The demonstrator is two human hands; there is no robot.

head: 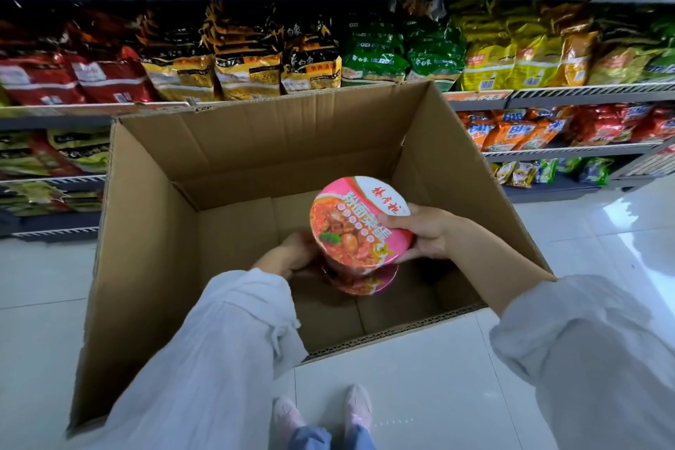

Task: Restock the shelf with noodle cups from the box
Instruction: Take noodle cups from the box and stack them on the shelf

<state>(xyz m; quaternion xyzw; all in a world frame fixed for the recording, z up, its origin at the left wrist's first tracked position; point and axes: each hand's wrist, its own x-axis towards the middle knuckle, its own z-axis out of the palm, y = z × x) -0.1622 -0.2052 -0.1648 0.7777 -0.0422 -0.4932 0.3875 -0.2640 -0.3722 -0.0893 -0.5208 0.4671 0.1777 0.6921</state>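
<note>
Box point(153, 230) nearly empty. Right hand point(425, 236) grips top noodle cup point(359, 221) at its 3 o'clock rim; left hand point(297, 254) clasps lower cup point(359, 279). Both cups inside the box, unshelved.

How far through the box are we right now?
Nearly through, it seems: the box shows mostly bare cardboard floor. In hand: the right hand holds a pink noodle cup, and the left hand grips a second cup below. Left: shelving both.
</note>
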